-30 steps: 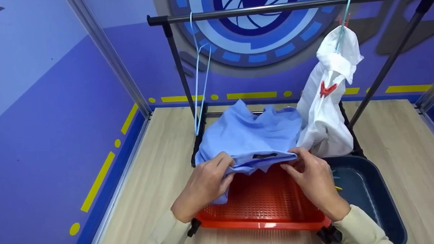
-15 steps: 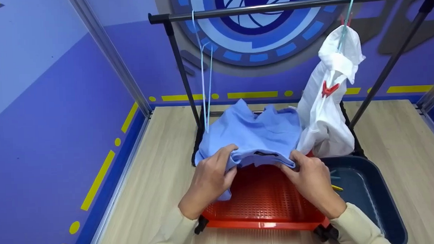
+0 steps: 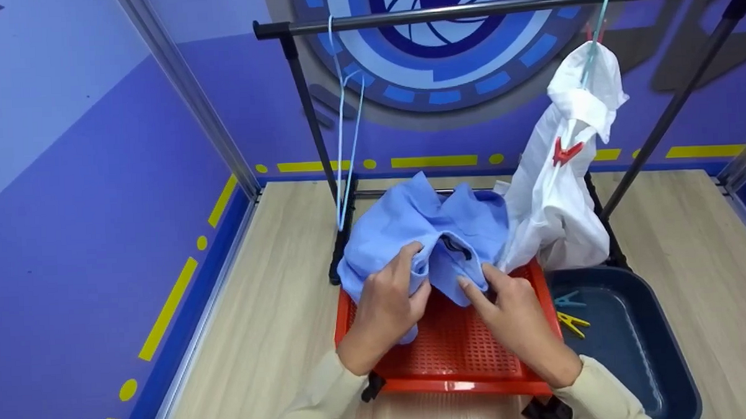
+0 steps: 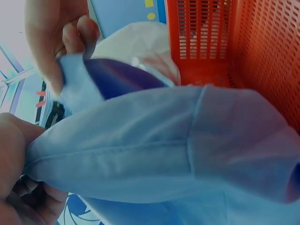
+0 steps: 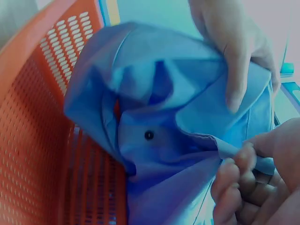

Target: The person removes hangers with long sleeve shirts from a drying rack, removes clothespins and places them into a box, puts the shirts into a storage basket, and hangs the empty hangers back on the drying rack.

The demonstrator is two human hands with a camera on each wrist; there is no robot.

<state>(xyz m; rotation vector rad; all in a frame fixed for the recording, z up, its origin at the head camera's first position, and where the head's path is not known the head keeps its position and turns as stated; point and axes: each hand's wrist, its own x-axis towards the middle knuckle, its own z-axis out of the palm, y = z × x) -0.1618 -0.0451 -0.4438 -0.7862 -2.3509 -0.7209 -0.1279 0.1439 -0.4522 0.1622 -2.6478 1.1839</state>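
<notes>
A light blue shirt (image 3: 386, 227) lies bunched over the red basket (image 3: 452, 355), its collar with a dark label facing up. My left hand (image 3: 385, 305) pinches the collar's left part between thumb and fingers. At the collar's other side, my right hand (image 3: 507, 310) pinches the edge of the cloth. In the left wrist view a seamed fold of the shirt (image 4: 140, 150) stretches from the left hand (image 4: 18, 164). A dark button (image 5: 149, 135) shows inside the shirt in the right wrist view, left of the right hand (image 5: 258, 183).
A black rack with a top rail (image 3: 465, 13) stands behind. From it hang a bare blue hanger (image 3: 346, 148) and a white garment (image 3: 559, 197) with a red clothespin (image 3: 564, 152). A dark tray (image 3: 669, 348) at right holds a yellow clothespin (image 3: 572, 323) and a teal one.
My hands have drawn closer together, the left going right and the right going left. The collar has bent from a nearly straight edge into an arch. The basket's right side shows more.
</notes>
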